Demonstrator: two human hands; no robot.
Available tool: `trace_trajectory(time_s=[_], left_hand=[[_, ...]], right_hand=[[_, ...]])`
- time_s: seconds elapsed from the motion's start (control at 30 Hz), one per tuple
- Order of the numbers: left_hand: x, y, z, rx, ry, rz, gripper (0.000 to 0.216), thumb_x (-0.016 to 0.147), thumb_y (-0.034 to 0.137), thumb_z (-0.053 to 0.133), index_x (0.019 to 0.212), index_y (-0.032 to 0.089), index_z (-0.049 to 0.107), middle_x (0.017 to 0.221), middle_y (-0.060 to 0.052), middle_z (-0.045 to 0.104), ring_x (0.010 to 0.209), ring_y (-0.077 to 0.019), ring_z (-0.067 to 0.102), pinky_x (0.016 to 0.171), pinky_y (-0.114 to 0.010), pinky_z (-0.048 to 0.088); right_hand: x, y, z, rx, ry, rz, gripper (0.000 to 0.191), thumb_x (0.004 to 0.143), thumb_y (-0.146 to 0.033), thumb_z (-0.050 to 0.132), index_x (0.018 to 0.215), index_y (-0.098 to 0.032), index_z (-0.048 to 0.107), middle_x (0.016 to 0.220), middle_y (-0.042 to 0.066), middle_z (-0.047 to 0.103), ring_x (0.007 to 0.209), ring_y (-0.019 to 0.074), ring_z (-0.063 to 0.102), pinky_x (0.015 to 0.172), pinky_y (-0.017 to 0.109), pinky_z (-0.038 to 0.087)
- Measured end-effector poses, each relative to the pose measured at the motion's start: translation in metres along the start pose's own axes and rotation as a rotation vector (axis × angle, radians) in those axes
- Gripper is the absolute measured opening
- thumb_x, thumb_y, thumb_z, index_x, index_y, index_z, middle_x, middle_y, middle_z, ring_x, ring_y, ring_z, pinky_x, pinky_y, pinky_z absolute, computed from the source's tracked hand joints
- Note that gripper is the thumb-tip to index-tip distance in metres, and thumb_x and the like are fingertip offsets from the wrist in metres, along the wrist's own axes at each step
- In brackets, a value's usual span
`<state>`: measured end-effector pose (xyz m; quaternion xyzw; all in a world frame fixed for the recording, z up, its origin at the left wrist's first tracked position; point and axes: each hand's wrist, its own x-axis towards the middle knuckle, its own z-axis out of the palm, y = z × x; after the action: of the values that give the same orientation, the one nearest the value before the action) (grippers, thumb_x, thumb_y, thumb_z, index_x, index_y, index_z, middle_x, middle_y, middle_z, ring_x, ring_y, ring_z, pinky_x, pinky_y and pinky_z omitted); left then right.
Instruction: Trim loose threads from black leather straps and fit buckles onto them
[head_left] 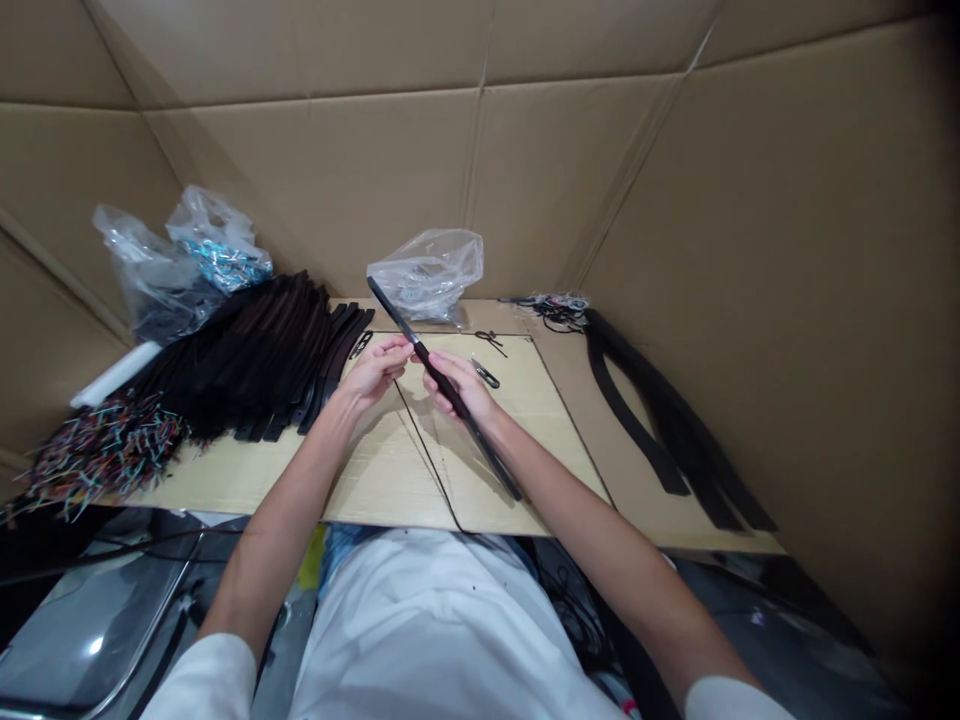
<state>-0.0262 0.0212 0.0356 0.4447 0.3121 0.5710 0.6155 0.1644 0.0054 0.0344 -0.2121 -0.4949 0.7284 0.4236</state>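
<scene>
My right hand point(456, 385) is closed around a long, thin black strip point(390, 312) that slants from upper left down to lower right over the table. My left hand point(377, 367) is pinched near the strip's middle, fingertips meeting the right hand there. A thin black cord point(427, 460) hangs from the hands down across the wooden board point(375, 480). What the left fingertips grip is too small to make out.
A large pile of black strips point(270, 360) lies left, with coloured tags point(97, 450) and plastic bags point(180, 260) beyond. A clear bag point(429, 272) sits at the back. Small metal clips point(487, 375) lie by my hands. More black strips point(660, 410) lie right. Cardboard walls point(675, 200) surround the table.
</scene>
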Motion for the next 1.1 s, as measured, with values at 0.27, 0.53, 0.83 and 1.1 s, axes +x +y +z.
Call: trace_trajectory(time_s=[0.27,0.53,0.83,1.1], left_hand=[[-0.001,0.001,-0.001,-0.024,0.019,-0.009,0.051,0.060,0.031,0.107,0.092,0.011,0.073,0.071,0.000,0.067,0.052,-0.0019,0.036,0.051,-0.019,0.019],[-0.002,0.000,0.000,0.000,0.031,-0.007,0.043,0.066,0.029,0.104,0.094,0.010,0.077,0.066,0.004,0.058,0.051,-0.0020,0.031,0.050,-0.022,0.017],[-0.005,-0.003,-0.003,-0.077,-0.124,-0.128,0.051,0.070,0.024,0.101,0.115,0.013,0.078,0.066,0.009,0.046,0.050,-0.0022,0.026,0.051,-0.018,0.027],[-0.005,0.002,0.001,-0.032,-0.056,0.024,0.047,0.066,0.035,0.104,0.098,0.013,0.078,0.058,0.011,0.034,0.050,-0.0036,0.020,0.049,-0.022,0.014]], right_hand=[[-0.001,-0.007,-0.007,0.023,-0.096,0.035,0.044,0.099,-0.056,0.074,0.117,-0.015,0.073,0.075,-0.003,0.065,0.039,0.0034,0.039,0.031,0.016,0.030],[-0.007,-0.021,-0.009,-0.042,-0.086,0.063,0.049,0.106,-0.057,0.066,0.126,-0.013,0.074,0.082,0.004,0.072,0.048,0.0088,0.056,0.040,0.018,0.048],[-0.007,-0.017,-0.007,-0.001,-0.085,0.086,0.044,0.110,-0.051,0.060,0.125,-0.012,0.073,0.096,0.013,0.083,0.055,0.0123,0.062,0.048,0.021,0.055],[-0.004,-0.009,-0.006,-0.088,0.032,0.052,0.047,0.108,-0.062,0.060,0.103,-0.016,0.070,0.078,0.010,0.079,0.041,0.0112,0.055,0.037,0.021,0.044]])
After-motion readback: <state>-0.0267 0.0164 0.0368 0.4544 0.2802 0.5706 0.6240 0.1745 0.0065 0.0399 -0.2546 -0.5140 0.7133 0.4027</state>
